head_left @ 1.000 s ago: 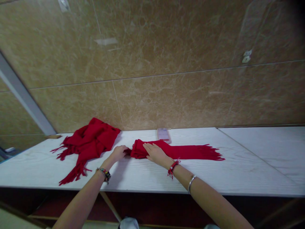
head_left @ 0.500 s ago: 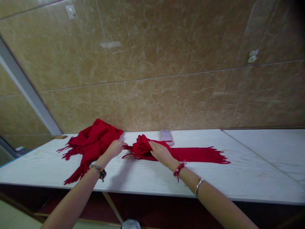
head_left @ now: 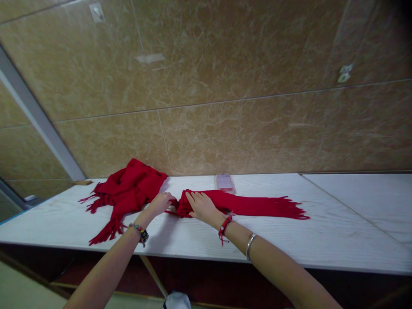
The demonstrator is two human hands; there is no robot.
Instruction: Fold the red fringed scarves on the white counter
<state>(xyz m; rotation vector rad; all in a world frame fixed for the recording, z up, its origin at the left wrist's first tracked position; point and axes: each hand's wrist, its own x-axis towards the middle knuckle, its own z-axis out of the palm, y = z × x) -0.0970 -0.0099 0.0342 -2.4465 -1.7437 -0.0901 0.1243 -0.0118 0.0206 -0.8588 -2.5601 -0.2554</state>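
At the far left I see a grey post (head_left: 35, 116) slanting up the marble wall (head_left: 225, 107). Below it, on the left part of the white table (head_left: 289, 244), lies a crumpled scarf (head_left: 128, 193), red, with its fringe trailing toward the near edge. Just right of it is my left hand (head_left: 161, 202), a beaded bracelet (head_left: 140, 233) on the wrist and the fingers curled closed on the left tip of the long scarf (head_left: 251, 206). That long scarf is red and lies flat along the middle of the table, its fringed end pointing right. My right hand (head_left: 200, 207) rests palm down on its folded left end, fingers spread wide and gripping nothing. A red cord (head_left: 224, 225) and a silver bangle (head_left: 250, 245) circle that wrist. A phone (head_left: 225, 182) lies just beyond the scarf, against the wall.
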